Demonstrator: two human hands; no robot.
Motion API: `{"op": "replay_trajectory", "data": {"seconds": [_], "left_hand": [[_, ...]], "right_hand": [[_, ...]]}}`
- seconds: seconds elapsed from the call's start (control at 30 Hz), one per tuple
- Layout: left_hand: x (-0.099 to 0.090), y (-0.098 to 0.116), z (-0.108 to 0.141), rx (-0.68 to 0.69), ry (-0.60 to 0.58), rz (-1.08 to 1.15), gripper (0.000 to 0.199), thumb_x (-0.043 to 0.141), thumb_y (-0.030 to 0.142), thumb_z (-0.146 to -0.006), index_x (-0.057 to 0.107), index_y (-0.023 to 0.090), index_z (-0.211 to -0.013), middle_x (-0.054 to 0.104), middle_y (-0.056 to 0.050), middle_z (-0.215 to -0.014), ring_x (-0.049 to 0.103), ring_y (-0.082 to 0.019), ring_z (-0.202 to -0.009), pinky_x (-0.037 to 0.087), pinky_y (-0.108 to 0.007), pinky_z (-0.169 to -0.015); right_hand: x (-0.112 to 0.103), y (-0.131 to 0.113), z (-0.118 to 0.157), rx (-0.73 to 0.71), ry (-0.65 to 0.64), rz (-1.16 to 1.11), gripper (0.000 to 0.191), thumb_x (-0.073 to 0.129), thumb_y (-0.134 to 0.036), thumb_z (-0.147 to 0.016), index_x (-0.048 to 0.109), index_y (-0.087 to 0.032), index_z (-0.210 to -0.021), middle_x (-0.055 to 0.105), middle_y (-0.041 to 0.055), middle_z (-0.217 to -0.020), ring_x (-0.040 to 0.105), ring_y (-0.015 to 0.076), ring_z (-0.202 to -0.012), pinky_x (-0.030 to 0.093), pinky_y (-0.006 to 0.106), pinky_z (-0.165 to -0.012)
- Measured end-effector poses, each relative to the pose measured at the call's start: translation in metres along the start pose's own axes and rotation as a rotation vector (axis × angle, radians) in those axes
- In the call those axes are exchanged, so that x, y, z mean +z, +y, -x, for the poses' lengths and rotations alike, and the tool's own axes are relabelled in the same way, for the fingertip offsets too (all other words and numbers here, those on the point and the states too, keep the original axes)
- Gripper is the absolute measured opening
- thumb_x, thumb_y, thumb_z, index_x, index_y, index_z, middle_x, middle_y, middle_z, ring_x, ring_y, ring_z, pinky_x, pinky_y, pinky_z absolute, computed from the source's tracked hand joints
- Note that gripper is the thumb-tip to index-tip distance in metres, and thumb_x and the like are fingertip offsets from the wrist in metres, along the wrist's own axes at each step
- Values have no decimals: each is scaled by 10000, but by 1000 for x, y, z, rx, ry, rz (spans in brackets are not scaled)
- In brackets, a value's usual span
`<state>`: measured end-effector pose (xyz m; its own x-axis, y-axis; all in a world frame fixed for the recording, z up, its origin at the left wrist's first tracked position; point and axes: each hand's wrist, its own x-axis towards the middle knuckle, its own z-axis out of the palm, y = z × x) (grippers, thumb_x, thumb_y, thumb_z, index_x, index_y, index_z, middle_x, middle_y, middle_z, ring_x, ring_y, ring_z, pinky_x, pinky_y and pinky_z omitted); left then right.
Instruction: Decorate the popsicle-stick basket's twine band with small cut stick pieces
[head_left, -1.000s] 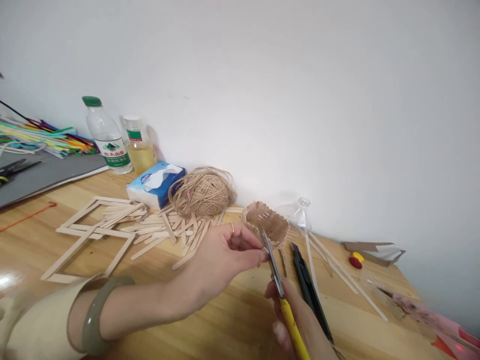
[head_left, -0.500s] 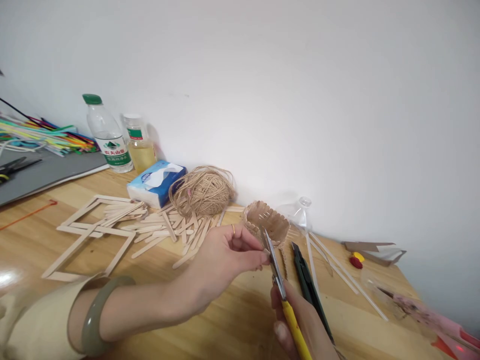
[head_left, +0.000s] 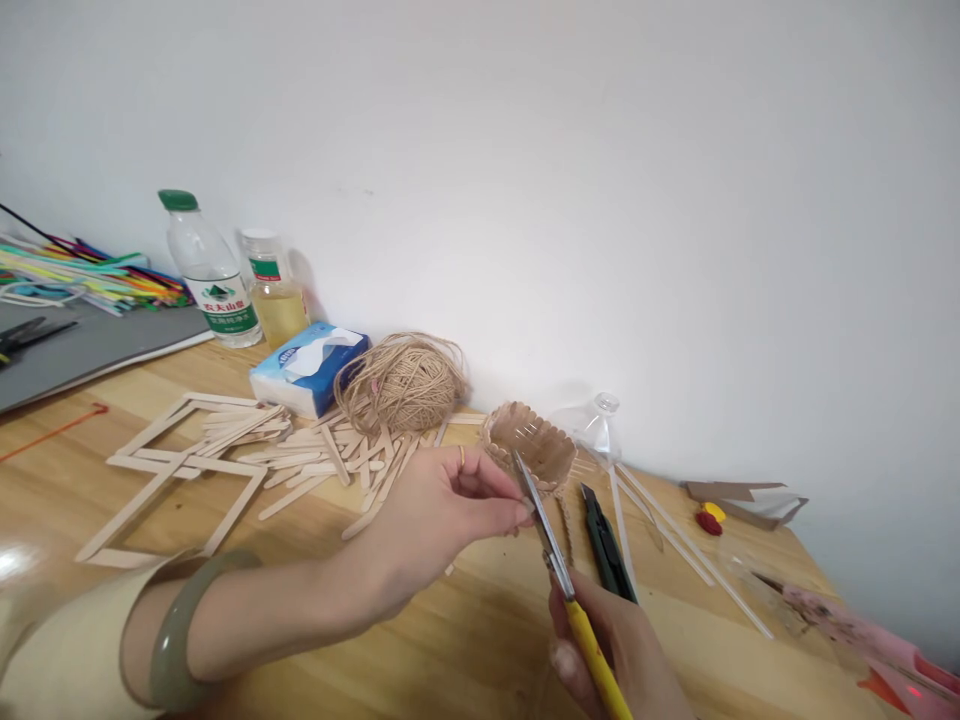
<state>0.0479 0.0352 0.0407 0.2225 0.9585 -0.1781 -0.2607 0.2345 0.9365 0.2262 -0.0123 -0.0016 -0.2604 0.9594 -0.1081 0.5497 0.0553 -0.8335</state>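
**A:** ok qq, what just changed? cam view looks nearly the same tbh

**B:** blades, mostly. scissors [head_left: 556, 565] w/ the yellow handle look closed now, vs a slight gap half a sec ago. also there's a tiny pale scrap [head_left: 450, 570] on the wooden table [head_left: 337, 670] under the left hand [head_left: 435, 510], didn't see it b4

**A:** so a snip went thru?

**B:** imo yeah, prob a bit trimmed off, but that's a guess, didn't see it drop

**A:** grip status?

**B:** right hand [head_left: 634, 635] is wrapped round the scissors handle. left has thumb + index pinched on a small piece [head_left: 532, 504], mostly hidden, so idk what it's made of

**A:** where's the piece exactly?

**B:** at the left fingertips, right by the blades, held above the table. scalloped wooden box [head_left: 551, 458] sits behind the blade tips, can't tell if anything's touching it

**A:** other stuff nearby?

**B:** green utility knife [head_left: 604, 545] just right of the scissors, clear bottle top [head_left: 602, 425] beside the box. left side: loose craft sticks [head_left: 330, 455], a stick frame [head_left: 131, 508], and the twine ball [head_left: 420, 385] next to a tissue pack [head_left: 307, 370]
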Motion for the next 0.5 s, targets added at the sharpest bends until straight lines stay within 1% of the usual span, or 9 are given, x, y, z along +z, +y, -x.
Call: {"op": "replay_trajectory", "data": {"seconds": [0.07,0.17,0.23,0.3,0.4,0.5], "left_hand": [[0,0,0,6,0,-20,89,741,156,-585,654,169,-592,661,27,-589,586,-108,-604,451,-230,-629],[-1,1,1,15,0,-54,51,729,165,-601,683,178,-621,679,20,-631,592,-115,-644,446,-234,-660],[-1,2,1,17,-12,-86,49,725,185,-609,698,184,-650,698,10,-676,600,-127,-675,445,-241,-674],[-2,4,1,21,-25,-160,69,723,213,-616,708,186,-678,706,-2,-701,607,-142,-694,446,-251,-673],[-7,4,-2,12,-72,-300,110,707,235,-629,712,174,-720,711,-22,-718,622,-159,-705,455,-253,-653],[-19,-5,-5,-9,-175,-489,207,659,247,-659,695,164,-846,717,-35,-768,636,-161,-694,462,-236,-599]], "right_hand": [[0,6,-1,-23,-3,-39,596,344,-815,-681,364,-221,-633,296,-47,-567,250,117,-521,174,272,-472],[-1,11,-4,-72,0,-104,529,372,-744,-746,427,-223,-674,364,-27,-581,317,127,-500,230,275,-459],[-4,10,-4,-86,9,-120,514,387,-733,-753,433,-228,-673,391,-21,-584,343,132,-492,261,274,-458],[-7,9,-3,-100,22,-133,519,374,-736,-759,427,-228,-664,388,-30,-565,327,124,-471,282,274,-467],[-10,9,2,-98,44,-175,524,365,-735,-764,438,-223,-677,371,-51,-514,326,120,-455,311,275,-494],[-10,13,6,-72,39,-221,519,367,-731,-770,459,-225,-700,416,-28,-546,383,136,-489,301,260,-448]]}}
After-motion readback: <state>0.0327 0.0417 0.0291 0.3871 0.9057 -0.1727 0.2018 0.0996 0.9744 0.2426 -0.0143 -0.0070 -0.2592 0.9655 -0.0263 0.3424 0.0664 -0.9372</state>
